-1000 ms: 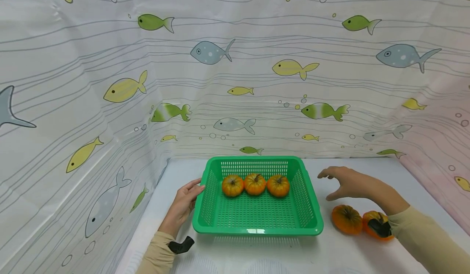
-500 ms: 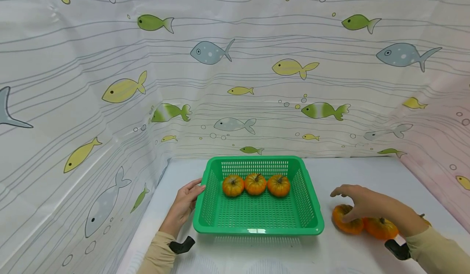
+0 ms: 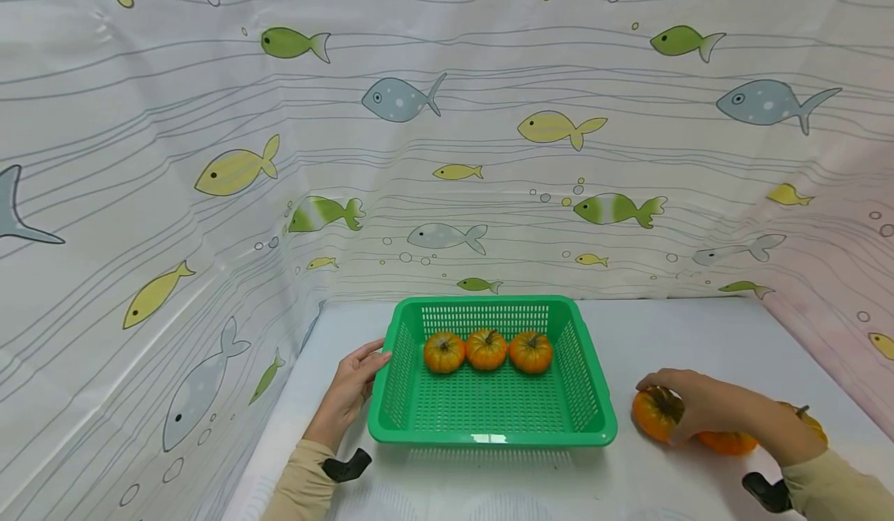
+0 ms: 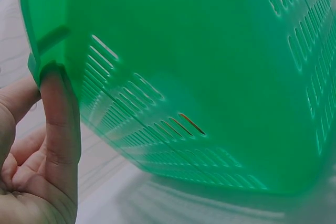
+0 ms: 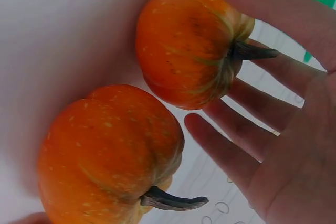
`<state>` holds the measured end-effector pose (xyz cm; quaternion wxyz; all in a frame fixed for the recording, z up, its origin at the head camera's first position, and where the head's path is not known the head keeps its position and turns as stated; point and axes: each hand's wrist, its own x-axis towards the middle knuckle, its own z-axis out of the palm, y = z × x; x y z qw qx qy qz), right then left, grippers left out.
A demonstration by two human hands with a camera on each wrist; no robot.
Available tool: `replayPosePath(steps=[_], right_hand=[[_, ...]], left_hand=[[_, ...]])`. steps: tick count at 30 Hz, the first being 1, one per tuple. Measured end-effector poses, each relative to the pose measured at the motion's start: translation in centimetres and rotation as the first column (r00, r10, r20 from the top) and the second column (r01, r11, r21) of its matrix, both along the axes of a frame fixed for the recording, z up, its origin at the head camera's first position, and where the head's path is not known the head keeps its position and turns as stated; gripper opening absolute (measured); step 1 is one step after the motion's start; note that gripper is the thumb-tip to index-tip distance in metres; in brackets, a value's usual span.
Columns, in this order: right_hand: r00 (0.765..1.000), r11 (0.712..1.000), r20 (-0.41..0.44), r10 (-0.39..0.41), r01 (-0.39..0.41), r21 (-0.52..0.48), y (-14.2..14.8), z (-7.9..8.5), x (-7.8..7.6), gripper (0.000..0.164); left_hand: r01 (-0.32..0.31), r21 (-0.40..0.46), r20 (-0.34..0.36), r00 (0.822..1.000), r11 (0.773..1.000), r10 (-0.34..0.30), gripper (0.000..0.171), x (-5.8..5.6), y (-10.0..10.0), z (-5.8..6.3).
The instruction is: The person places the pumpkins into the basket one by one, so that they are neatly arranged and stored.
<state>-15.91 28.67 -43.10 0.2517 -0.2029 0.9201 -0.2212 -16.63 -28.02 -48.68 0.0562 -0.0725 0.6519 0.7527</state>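
Observation:
A green plastic basket [image 3: 489, 439] stands mid-table, with three small orange pumpkins [image 3: 486, 350] lined up along its far side. My left hand [image 3: 351, 389] holds the basket's left rim; the left wrist view has its fingers [image 4: 60, 124] up against the lip from outside. To the right of the basket, my right hand [image 3: 708, 406] grips a pumpkin [image 3: 648, 416], thumb on the near side and fingers on the far side. In the right wrist view, this pumpkin [image 5: 184, 45] sits between thumb and fingers, stem toward the palm. Another pumpkin [image 5: 110, 156] lies close beside it.
Under my right hand and wrist are a second loose pumpkin [image 3: 728, 443] and, farther right, a third pumpkin [image 3: 812, 422], both partly hidden. A white sheet with printed fish [image 3: 457, 237] hangs behind and at both sides of the white table [image 3: 559, 482].
My right hand has come down and toward the near right, from above the table onto the loose pumpkin nearest the basket. My left hand and the basket have stayed in place.

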Motion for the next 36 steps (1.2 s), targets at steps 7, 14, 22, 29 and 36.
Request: replayPosePath(steps=[7, 14, 22, 29, 36], right_hand=[[1.0, 1.0, -0.008, -0.005, 0.005, -0.017, 0.3, -0.3, 0.1, 0.069], [0.999, 0.999, -0.037, 0.012, -0.014, -0.041, 0.5, -0.8, 0.1, 0.067], [0.999, 0.998, -0.046, 0.004, -0.007, -0.06, 0.3, -1.0, 0.2, 0.065], [0.998, 0.999, -0.056, -0.02, 0.017, -0.05, 0.3, -1.3, -0.1, 0.066], [0.994, 0.997, -0.102, -0.043, 0.037, -0.06, -0.1, -0.7, -0.4, 0.071]], left_hand=[[0.013, -0.003, -0.01, 1.0, 1.0, -0.013, 0.057, 0.1, 0.0, 0.1], [0.037, 0.005, -0.022, 0.999, 0.999, -0.037, 0.06, 0.2, -0.1, 0.2], [0.029, 0.009, -0.006, 1.0, 1.0, -0.029, 0.059, 0.2, 0.0, 0.3], [0.027, 0.017, 0.005, 1.0, 0.999, -0.027, 0.059, 0.2, 0.0, 0.3], [0.024, 0.015, 0.003, 1.0, 1.0, -0.024, 0.058, 0.2, 0.0, 0.4]])
